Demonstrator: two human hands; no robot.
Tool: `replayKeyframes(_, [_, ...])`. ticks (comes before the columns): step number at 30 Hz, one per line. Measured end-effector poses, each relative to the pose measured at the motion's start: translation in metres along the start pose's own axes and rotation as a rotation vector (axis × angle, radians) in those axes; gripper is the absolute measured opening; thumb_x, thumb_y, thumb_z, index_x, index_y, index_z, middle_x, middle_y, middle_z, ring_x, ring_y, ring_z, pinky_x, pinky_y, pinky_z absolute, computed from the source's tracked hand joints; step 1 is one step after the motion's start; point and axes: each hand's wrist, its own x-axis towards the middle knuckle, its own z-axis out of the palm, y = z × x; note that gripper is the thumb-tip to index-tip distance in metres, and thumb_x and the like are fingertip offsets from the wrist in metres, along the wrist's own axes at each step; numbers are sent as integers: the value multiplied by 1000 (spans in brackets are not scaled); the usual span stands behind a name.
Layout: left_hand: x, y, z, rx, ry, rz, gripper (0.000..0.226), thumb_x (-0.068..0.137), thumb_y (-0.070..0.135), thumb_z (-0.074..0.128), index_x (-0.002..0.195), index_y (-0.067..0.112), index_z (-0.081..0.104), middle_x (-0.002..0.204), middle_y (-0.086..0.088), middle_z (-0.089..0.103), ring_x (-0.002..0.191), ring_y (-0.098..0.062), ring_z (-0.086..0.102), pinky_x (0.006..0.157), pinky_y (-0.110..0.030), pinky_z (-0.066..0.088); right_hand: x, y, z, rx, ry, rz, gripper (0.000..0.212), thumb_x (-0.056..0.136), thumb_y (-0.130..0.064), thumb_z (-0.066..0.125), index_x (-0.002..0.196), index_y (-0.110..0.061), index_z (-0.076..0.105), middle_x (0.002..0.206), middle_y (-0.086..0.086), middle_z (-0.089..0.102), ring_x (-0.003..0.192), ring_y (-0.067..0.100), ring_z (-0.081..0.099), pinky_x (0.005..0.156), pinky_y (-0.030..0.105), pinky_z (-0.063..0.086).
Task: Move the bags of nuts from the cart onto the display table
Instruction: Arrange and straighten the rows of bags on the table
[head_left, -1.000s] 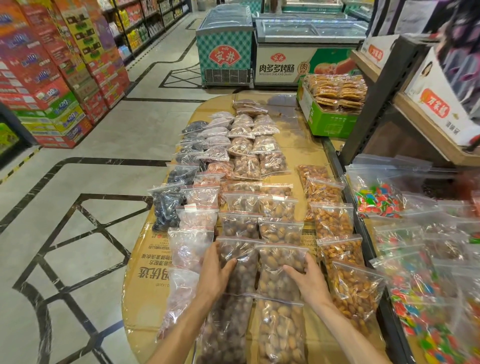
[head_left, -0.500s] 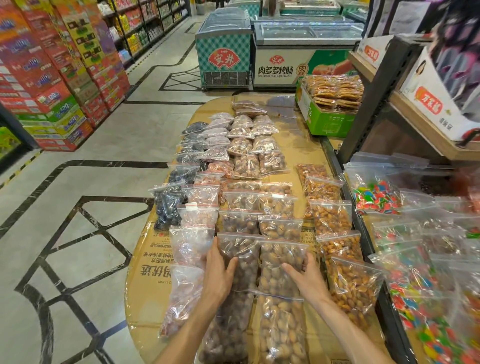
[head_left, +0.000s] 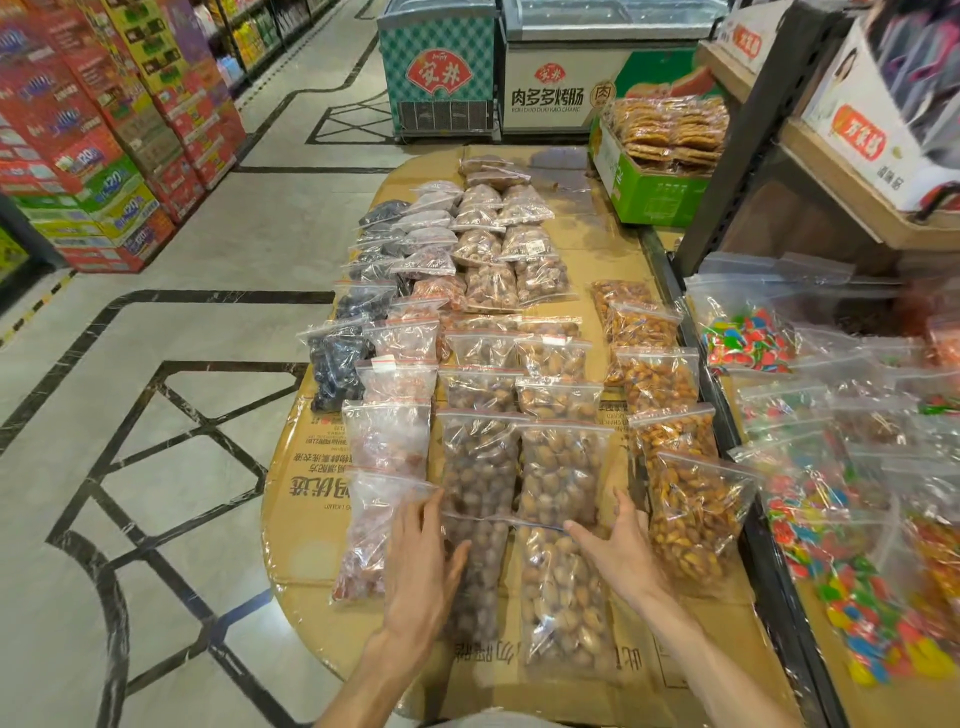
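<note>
The cardboard-covered display table (head_left: 311, 525) stretches ahead of me, rows of clear bags across it. Nearest me lie two long bags of nuts, a dark one (head_left: 480, 587) and a paler one (head_left: 563, 597), side by side. My left hand (head_left: 421, 561) rests loose-fingered on the dark bag; my right hand (head_left: 621, 551), fingers spread, touches the paler bag's far right edge.

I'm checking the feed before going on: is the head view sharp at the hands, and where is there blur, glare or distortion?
Head view: the left hand, right hand and nut bags are sharp; the candy bags and boxes at the right edge are smeared; soft glare on the clear plastic; the wide lens bends the floor lines.
</note>
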Motion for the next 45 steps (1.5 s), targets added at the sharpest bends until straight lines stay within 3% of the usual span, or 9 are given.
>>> replayKeyframes(6, [-18, 10, -5, 192, -23, -151, 75, 97, 51, 66, 154, 13, 36, 146, -8, 48, 133, -26, 48, 109, -37, 46, -22, 19, 7, -115, -76, 105, 105, 89, -67, 69, 163, -14, 18, 168, 15, 28, 155, 35, 30, 121, 51, 34])
replayKeyframes(19, [-13, 30, -10, 196, -146, -269, 52, 99, 41, 68, 134, 9, 46, 130, -9, 63, 118, -27, 62, 95, -40, 53, -37, 18, 6, 183, -252, 316, 48, 86, -42, 85, 123, -14, 72, 110, 6, 80, 104, 22, 74, 80, 33, 59])
replayKeyframes(24, [-13, 17, 7, -64, -51, -368, 97, 82, 34, 87, 156, 5, 32, 127, -10, 68, 117, -31, 66, 97, -47, 57, -31, 32, 8, 236, -268, 304, 117, 54, -70, 94, 151, -18, 51, 139, 3, 67, 123, 22, 65, 105, 44, 52])
replayKeyframes(26, [-9, 14, 12, -58, -75, -404, 73, 78, 38, 88, 133, 7, 50, 116, -10, 68, 107, -31, 67, 90, -47, 59, -24, 46, 8, 278, -270, 283, 122, 53, -68, 95, 153, -19, 47, 142, 2, 65, 125, 22, 63, 105, 44, 49])
replayKeyframes(30, [-5, 18, 18, -163, -157, -460, 45, 77, 55, 78, 88, 16, 59, 88, -3, 66, 88, -34, 70, 71, -38, 58, -43, 17, 2, 324, -274, 247, 72, 82, -49, 85, 142, -24, 55, 131, -8, 65, 116, 15, 62, 105, 39, 45])
replayKeyframes(33, [-9, 21, 23, -222, -139, -458, 49, 82, 53, 78, 105, 20, 50, 109, -7, 57, 99, -30, 62, 88, -46, 57, -42, 19, 6, 323, -222, 213, 79, 85, -49, 84, 151, -23, 49, 137, -1, 63, 119, 19, 59, 103, 36, 46])
replayKeyframes(37, [-14, 19, 17, -330, -150, -390, 41, 93, 37, 77, 115, 17, 48, 105, 1, 66, 96, -24, 67, 75, -35, 51, -43, 24, 5, 405, -202, 191, 84, 80, -41, 89, 152, -24, 49, 137, 1, 67, 117, 19, 64, 99, 37, 47])
replayKeyframes(41, [-14, 10, 8, -618, -121, -364, 42, 96, 23, 76, 129, 17, 51, 121, 4, 68, 111, -15, 68, 88, -24, 54, -37, 19, -1, 481, -210, 162, 55, 87, -28, 84, 131, -38, 53, 112, -8, 70, 102, 10, 66, 79, 28, 50])
replayKeyframes(45, [-3, 15, 3, -802, -75, -285, 42, 99, 23, 72, 134, 29, 50, 135, 6, 66, 124, -12, 65, 103, -40, 56, -24, 2, -9, 426, -169, 43, 73, 84, -42, 84, 146, -25, 52, 141, -9, 62, 130, 14, 57, 114, 41, 44])
